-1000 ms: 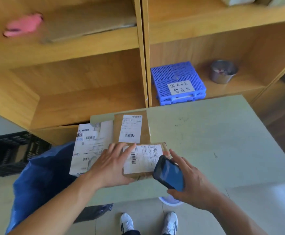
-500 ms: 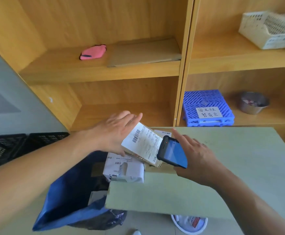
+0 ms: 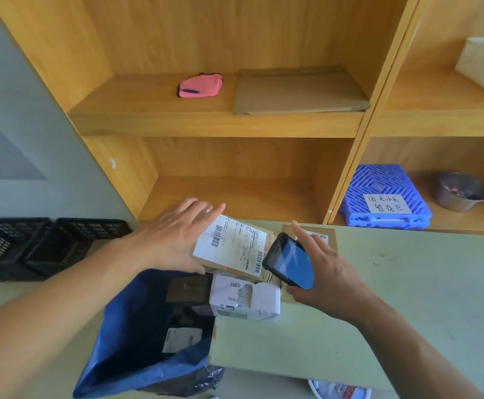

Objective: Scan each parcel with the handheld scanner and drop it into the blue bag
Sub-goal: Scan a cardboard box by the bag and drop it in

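My left hand (image 3: 174, 240) grips a brown cardboard parcel (image 3: 235, 250) with a white barcode label, lifted and tilted above the table's left end. My right hand (image 3: 325, 280) holds the black handheld scanner (image 3: 289, 262), its blue screen up, right beside the parcel's label. A white parcel (image 3: 245, 299) lies on the table edge under the lifted one. Another brown parcel (image 3: 318, 236) lies flat behind my right hand. The blue bag (image 3: 137, 341) hangs open at the table's left side, with parcels inside it.
The pale green table (image 3: 408, 298) spreads to the right. Wooden shelves behind hold a pink item (image 3: 200, 85), flat cardboard (image 3: 298, 92), a blue crate (image 3: 384, 195) and a metal bowl (image 3: 459, 191). Black crates (image 3: 42, 244) stand on the floor at left.
My left hand lifted the brown parcel off the table and tilted its label toward the scanner. The view swung up and left, showing more of the shelves and bag.
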